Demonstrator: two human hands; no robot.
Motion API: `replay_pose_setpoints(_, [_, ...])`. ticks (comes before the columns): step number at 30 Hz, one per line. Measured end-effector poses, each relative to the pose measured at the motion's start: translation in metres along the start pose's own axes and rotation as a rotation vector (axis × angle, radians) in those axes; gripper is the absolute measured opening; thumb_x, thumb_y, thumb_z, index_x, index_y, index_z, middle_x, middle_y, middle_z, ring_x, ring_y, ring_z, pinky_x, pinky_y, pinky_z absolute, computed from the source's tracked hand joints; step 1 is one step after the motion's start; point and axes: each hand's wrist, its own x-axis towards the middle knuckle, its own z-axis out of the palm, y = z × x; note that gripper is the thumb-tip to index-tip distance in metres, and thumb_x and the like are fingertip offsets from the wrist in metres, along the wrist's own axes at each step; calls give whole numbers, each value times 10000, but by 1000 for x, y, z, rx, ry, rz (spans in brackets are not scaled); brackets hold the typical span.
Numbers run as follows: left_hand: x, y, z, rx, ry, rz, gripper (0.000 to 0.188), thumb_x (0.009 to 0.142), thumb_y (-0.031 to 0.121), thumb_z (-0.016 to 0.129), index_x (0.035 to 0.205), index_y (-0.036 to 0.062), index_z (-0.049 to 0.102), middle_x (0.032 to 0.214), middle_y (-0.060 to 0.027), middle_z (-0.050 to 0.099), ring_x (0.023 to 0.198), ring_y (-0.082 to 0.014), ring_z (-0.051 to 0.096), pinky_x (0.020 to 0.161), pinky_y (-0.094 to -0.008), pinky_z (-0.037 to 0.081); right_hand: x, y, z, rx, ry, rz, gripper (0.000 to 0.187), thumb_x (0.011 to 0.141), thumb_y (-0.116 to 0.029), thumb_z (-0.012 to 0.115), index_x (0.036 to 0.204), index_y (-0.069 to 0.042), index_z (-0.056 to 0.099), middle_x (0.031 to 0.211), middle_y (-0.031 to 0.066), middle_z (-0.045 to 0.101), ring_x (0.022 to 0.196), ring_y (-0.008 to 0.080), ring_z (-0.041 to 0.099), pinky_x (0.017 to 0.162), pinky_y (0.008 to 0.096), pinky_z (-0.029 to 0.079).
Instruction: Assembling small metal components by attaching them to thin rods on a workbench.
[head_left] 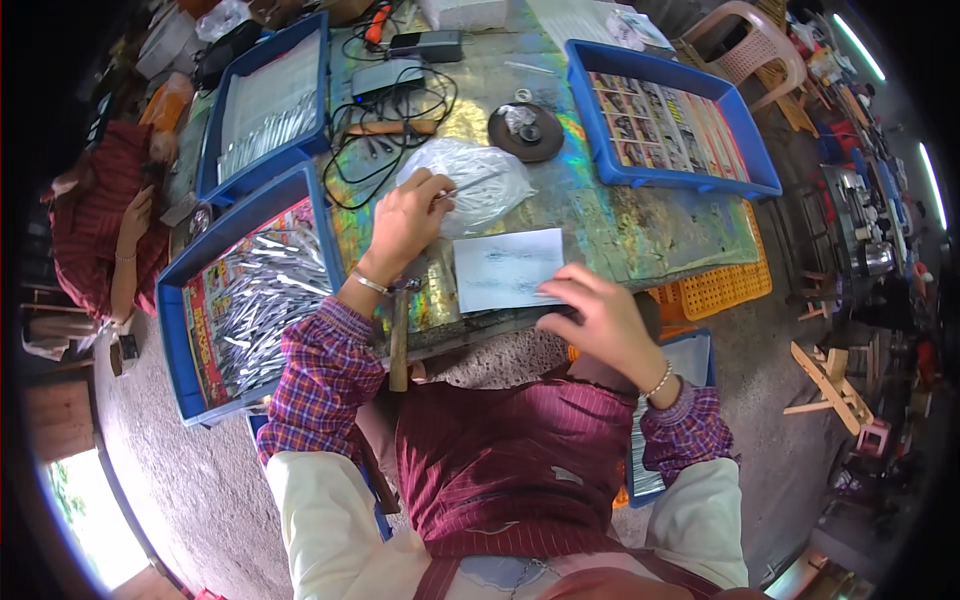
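My left hand is closed in a pinch on a thin grey metal strip, which points right across a clear plastic bag of pale slender pieces. Below the bag, a white sheet of paper with dark smudges lies at the table's near edge. My right hand is at the paper's right side, fingertips at its edge, thumb apart and nothing visible in it. Beside my left wrist, a hammer with a wooden handle juts over the table edge.
A blue tray heaped with shiny metal strips stands left, another blue tray behind it. A third blue tray sits back right. Tangled black cables and a dark round dish lie behind the bag. Another person is far left.
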Motion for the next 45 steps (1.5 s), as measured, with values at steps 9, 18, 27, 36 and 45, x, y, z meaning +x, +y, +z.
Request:
replay_pose_setpoints(9, [1,12,-7,-49,15,-30,125,751,132,630,859,82,590,816,-54,588,628,-223,588,566,-313,448,-11,19,23,-75,124,0,190,707,-103,658,885,-70,601,833,50,535,706,246,571,593,337,460])
replay_pose_setpoints(18, [-19,48,-20,-322,-89,-197,228,767,141,636,975,52,608,623,-96,622,433,-176,533,460,-294,424,-37,14,12,446,235,148,158,809,-74,587,945,-4,627,833,67,575,697,162,549,631,245,427])
replay_pose_setpoints(27, [-67,107,-26,-374,-327,-175,163,743,34,634,904,54,643,729,-87,632,569,-182,561,540,-275,433,-82,0,30,1195,199,643,186,879,-65,513,1015,38,586,930,2,545,573,22,371,497,182,311])
replay_pose_setpoints(36, [-87,119,-12,-524,-323,-163,144,714,-19,638,842,43,662,743,-99,632,577,-187,577,522,-272,435,-86,-4,35,1232,231,697,189,867,-78,540,1015,27,594,955,18,572,674,58,489,635,194,420])
replay_pose_setpoints(45, [-98,137,5,-507,-215,-81,257,689,-48,630,922,60,645,753,-99,632,583,-205,596,517,-273,454,-89,-12,44,1359,407,748,188,851,-84,581,999,31,599,968,50,595,838,102,570,734,226,479])
